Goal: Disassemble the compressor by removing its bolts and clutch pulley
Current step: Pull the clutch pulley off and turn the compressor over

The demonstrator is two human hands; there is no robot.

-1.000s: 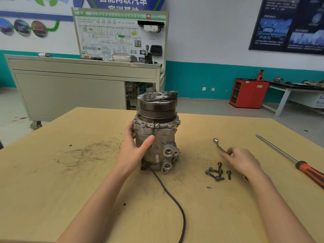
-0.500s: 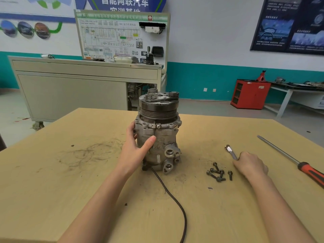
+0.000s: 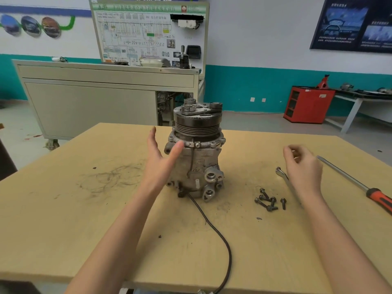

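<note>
Nearest me, inboard of my right hand (image 3: pixel 303 166), loose bolts (image 3: pixel 269 200) lie on the table (image 3: pixel 63 230). The wrench (image 3: pixel 284 177) lies directly beneath that hand.

- **Right hand:** fingers loosely curled, holding nothing.
- **Left hand (image 3: pixel 157 164):** fingers straight, thumb spread, just beside the compressor (image 3: pixel 197 164). Contact cannot be confirmed.

The compressor stands upright between my hands. Above my left thumb, the clutch pulley (image 3: pixel 196 124) sits on top, not yet removed.

Procedure: brace the housing firmly with the left hand first. Then draw the pulley straight upward, without tilting.

Bolts (image 3: pixel 269 200) between compressor (image 3: pixel 196 158) and wrench (image 3: pixel 285 179)
</note>
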